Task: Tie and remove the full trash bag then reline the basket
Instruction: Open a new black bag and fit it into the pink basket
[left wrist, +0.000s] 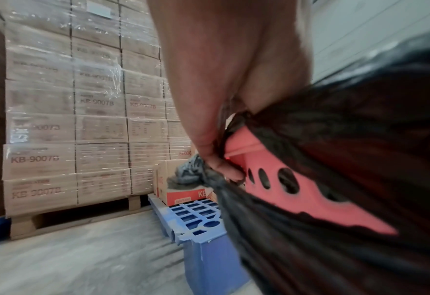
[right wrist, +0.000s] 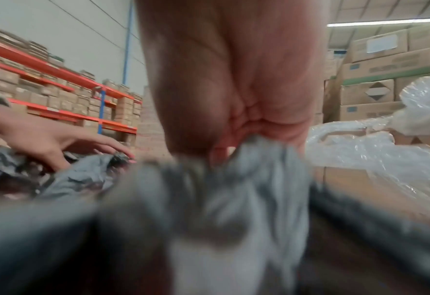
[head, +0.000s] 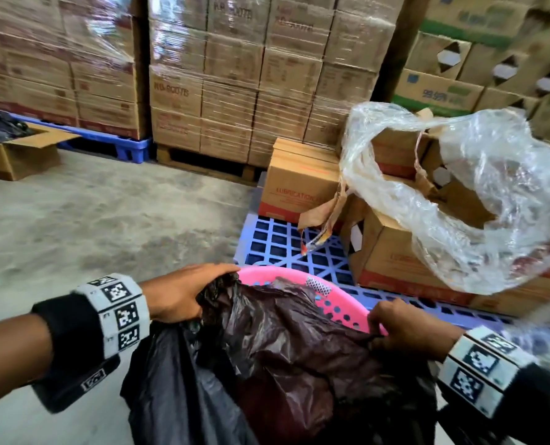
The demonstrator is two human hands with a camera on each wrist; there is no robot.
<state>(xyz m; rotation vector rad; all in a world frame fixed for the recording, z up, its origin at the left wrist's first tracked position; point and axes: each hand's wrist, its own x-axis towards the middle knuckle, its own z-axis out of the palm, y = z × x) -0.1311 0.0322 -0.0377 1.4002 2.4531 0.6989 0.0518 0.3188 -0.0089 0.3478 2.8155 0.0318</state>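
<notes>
A pink basket [head: 337, 303] with round holes in its wall stands on the concrete floor [head: 90, 220], just beside the near edge of a blue pallet [head: 276, 242]. A black trash bag [head: 283, 354] sits in it, the plastic spilling over the near rim and down the outside, while the far rim shows bare.

The left hand [head: 177, 293] holds the bag's edge at the basket's left rim. The left wrist view shows its fingers [left wrist: 224, 167] curled and pinching a gathered bunch of the black plastic against the pink wall.

The right hand [head: 405, 329] is at the right rim. Its fingers [right wrist: 279, 127] are closed tight on a bunch of the bag's plastic, which fans out below the grip; this view is blurred.

Both wrists wear bands with black-and-white square markers.

On the pallet, near the basket, stand brown cardboard boxes [head: 299, 184] with red print. A large sheet of clear plastic film [head: 479, 200] lies crumpled over the boxes on the right side of the pallet. Torn strips of brown paper hang from one box.

Behind the pallet rise tall stacks of cartons [head: 231, 78] wrapped in clear film. At the far left of the floor stands an open box [head: 16, 155] holding something dark.
</notes>
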